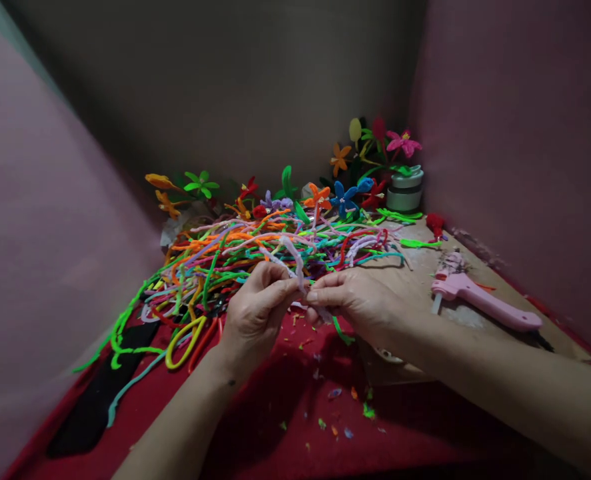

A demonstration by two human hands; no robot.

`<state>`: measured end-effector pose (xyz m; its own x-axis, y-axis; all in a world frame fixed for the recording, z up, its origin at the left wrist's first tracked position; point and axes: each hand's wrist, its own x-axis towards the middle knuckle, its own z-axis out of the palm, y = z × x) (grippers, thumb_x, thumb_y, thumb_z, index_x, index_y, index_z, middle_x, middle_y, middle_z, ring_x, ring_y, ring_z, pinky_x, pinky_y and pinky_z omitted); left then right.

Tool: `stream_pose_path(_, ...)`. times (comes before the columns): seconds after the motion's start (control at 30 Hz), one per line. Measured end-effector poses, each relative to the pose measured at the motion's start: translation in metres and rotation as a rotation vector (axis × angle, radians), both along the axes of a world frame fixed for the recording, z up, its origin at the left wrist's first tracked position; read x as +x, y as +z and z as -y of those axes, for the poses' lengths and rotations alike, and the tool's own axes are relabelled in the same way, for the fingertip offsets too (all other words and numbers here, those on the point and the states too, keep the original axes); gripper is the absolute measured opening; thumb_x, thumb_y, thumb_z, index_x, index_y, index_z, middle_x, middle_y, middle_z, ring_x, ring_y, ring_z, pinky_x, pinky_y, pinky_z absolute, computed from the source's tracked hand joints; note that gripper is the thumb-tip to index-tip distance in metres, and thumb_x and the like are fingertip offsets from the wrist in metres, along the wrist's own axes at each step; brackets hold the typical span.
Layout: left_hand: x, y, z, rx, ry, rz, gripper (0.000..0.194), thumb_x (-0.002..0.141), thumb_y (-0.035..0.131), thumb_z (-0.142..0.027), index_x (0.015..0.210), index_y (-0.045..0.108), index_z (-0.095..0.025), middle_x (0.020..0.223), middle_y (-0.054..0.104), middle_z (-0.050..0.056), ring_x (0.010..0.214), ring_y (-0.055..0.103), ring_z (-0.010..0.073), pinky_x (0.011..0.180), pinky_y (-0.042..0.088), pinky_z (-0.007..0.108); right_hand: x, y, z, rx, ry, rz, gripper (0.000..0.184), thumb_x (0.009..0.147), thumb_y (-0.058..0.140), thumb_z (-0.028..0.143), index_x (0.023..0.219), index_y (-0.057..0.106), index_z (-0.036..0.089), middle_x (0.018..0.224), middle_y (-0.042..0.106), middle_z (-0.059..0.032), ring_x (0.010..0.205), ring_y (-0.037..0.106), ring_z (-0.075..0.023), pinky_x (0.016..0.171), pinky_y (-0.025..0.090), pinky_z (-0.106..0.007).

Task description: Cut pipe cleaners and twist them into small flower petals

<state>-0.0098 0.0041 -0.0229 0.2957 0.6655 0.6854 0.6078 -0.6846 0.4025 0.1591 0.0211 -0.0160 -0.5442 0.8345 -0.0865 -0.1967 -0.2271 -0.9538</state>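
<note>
Between my two hands is a pale lilac pipe cleaner [294,257], its bent end standing up above the fingers. My left hand [261,303] pinches it between thumb and forefinger. From the other side, my right hand [342,295] grips it close to the left fingertips, thumb against forefinger. Part of the pipe cleaner is hidden by the fingers. Just behind the hands spreads a heap of many-coloured pipe cleaners [215,250]. Finished-looking pipe cleaner flowers, such as an orange flower [318,196] and a blue flower [344,198], stand at the heap's far side.
A pink glue gun [490,303] lies on a board [420,263] at the right. A white pot [405,190] with flowers stands in the back corner. Yellow scissor handles [185,343] and a black strip [105,393] are at the left. Fuzzy scraps [369,412] dot the red cloth [270,373].
</note>
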Motion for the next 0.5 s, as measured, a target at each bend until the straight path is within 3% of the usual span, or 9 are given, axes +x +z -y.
stream_pose_path(0.13,-0.006,0.012,0.002,0.148,0.069,-0.199,0.016,0.078,0.055,-0.012,0.086,0.064,-0.023,0.088,0.054,0.003,0.078,0.053,0.0138,0.062,0.046,0.025,-0.005,0.007,-0.003,0.041,0.015,0.036,0.012,0.059,0.053,0.015,0.048,0.058,0.013,0.05,0.056,-0.0014,0.05,0.045,-0.0101,0.055,0.036,-0.025)
stream_pose_path(0.3,-0.009,0.019,0.005,0.211,0.025,-0.587,0.019,0.082,0.046,-0.01,0.089,0.062,-0.018,0.091,0.063,0.007,0.079,0.052,0.0162,0.069,0.044,0.029,-0.005,0.001,-0.007,0.172,-0.002,0.237,0.01,0.061,0.053,0.012,0.051,0.056,0.013,0.049,0.052,0.0013,0.049,0.044,-0.0088,0.052,0.034,-0.023)
stream_pose_path(0.4,-0.005,0.02,0.01,0.073,0.031,-0.64,0.019,0.082,0.043,-0.011,0.081,0.061,-0.015,0.08,0.062,0.007,0.076,0.053,0.0162,0.067,0.043,0.028,-0.004,-0.005,-0.005,0.342,-0.035,0.406,0.014,0.067,0.053,0.016,0.054,0.058,0.013,0.049,0.049,0.0023,0.048,0.04,-0.0081,0.048,0.03,-0.022)
stream_pose_path(0.5,0.0,0.023,0.015,-0.217,0.085,-0.457,0.016,0.079,0.046,-0.016,0.069,0.059,-0.014,0.065,0.057,0.003,0.062,0.051,0.0132,0.058,0.04,0.025,-0.005,-0.01,0.003,0.637,-0.146,0.575,0.018,0.073,0.05,0.015,0.06,0.062,0.013,0.052,0.052,0.0002,0.05,0.042,-0.0094,0.05,0.03,-0.023)
